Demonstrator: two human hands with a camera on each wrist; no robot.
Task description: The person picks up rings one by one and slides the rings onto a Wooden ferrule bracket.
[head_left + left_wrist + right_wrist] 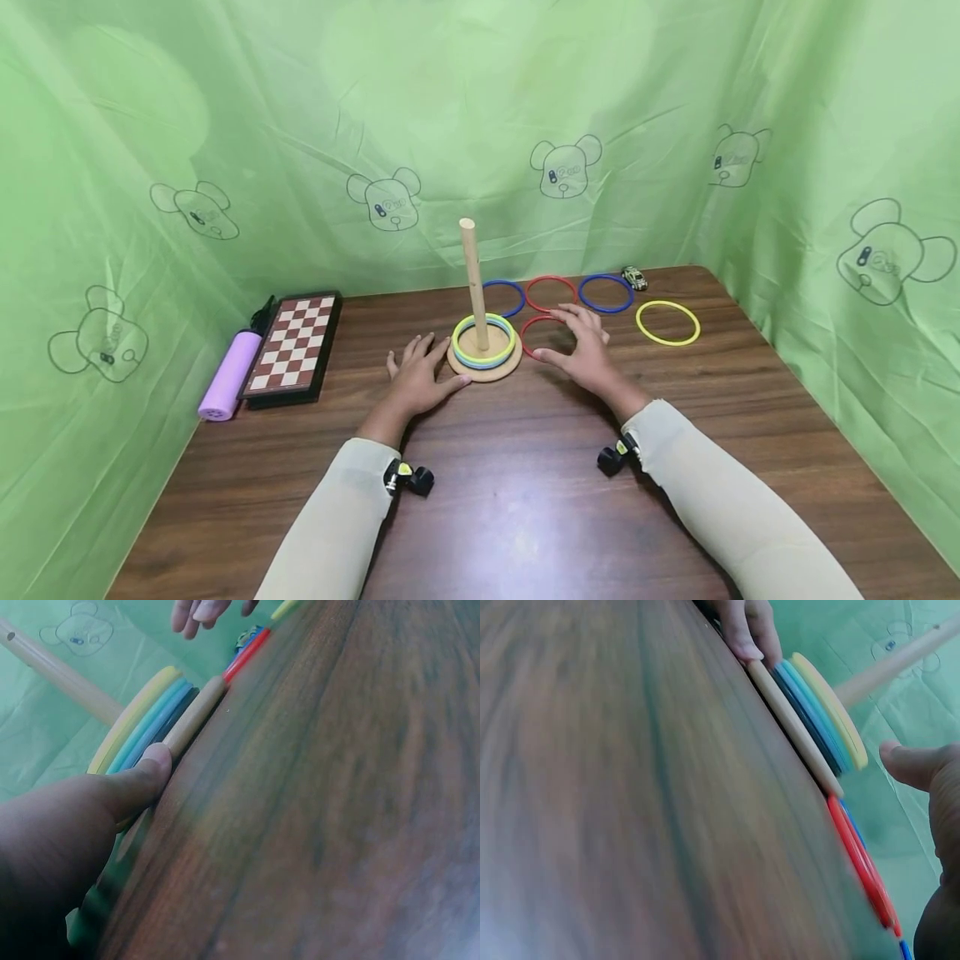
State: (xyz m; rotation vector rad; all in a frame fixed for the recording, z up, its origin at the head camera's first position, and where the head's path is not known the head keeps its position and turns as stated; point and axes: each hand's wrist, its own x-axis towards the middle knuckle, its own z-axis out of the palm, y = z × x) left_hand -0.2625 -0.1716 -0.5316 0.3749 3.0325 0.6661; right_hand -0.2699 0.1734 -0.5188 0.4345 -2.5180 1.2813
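Peg (pixel 476 283): long axis pointing up; left hand (pixel 420 383) touches base (pixel 487 375); right hand (pixel 588 354) hovers (fingers parted, both).

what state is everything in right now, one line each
peg: upright
stacked rings: around the peg, yellow uppermost
red rings: lying flat
loose blue rings: lying flat
loose yellow ring: lying flat
left hand: touching the base
right hand: raised, holding nothing
chessboard: flat, checkered side up
purple cylinder: on its side
toy car: way up unclear
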